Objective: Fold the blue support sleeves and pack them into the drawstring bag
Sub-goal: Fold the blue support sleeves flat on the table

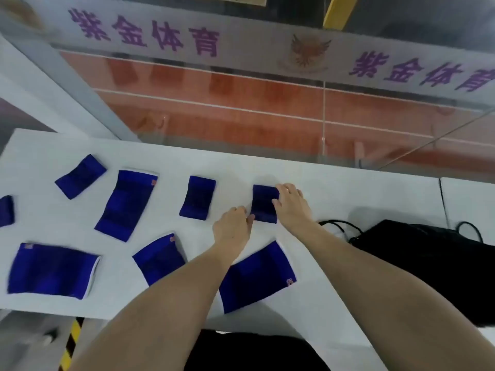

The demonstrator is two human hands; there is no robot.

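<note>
While both my hands bracket the small folded sleeve (264,203) on the desk (348,191), my right fingers (280,195) press its right edge and my left fingers (245,211) pinch its near left corner. Its long axis runs away from me. The drawstring bag (428,253) lies right of it, nearer my right hand (292,207); its opening is hidden.

blue sleeves (123,204) scattered flat, black bag (428,253) perhaps shut

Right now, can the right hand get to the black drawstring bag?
Probably yes. The right hand rests on a small folded sleeve; the drawstring bag lies just right of that forearm, bare table between.
</note>
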